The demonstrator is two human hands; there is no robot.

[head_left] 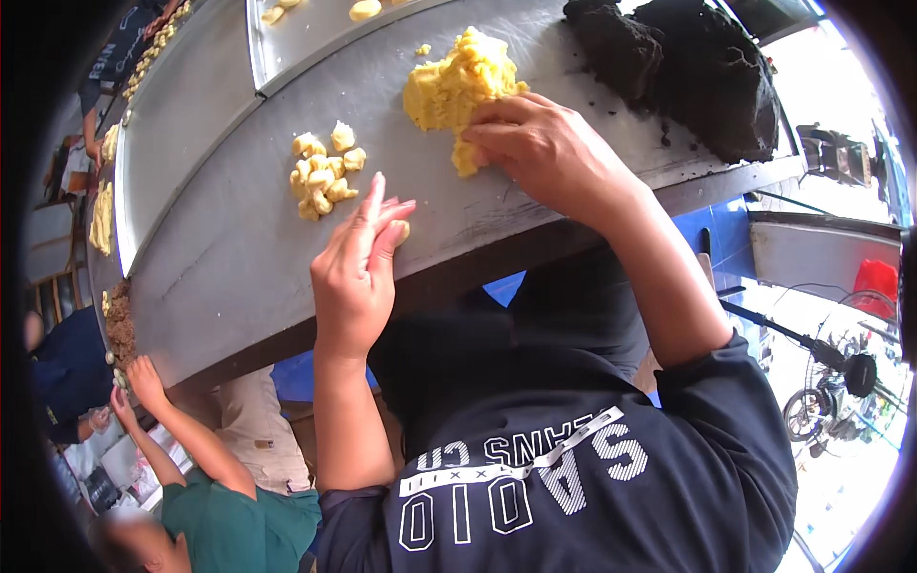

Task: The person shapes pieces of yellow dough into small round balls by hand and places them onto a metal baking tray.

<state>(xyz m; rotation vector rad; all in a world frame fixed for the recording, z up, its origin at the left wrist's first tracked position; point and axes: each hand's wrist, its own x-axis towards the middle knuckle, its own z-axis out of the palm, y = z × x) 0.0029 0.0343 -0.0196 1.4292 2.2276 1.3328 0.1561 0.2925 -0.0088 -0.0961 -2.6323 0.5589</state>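
A large crumbly lump of yellow dough (463,81) sits on the grey metal tabletop. My right hand (544,148) is closed at its near right side, the fingertips pinching a part that juts toward me. My left hand (358,263) is low over the table to the left, index finger stretched out. A small dough piece (402,231) shows by its thumb and fingertips, partly hidden by them. Just beyond that hand lies a pile of small dough pieces (320,180), some rounded, some irregular.
A big dark, crumbly mass (702,76) rests at the table's right end. Metal trays (191,124) stand along the far left, some with dough pieces. At lower left, a person in a green shirt (229,516) works near brown crumbly stuff (119,325). Others stand beyond.
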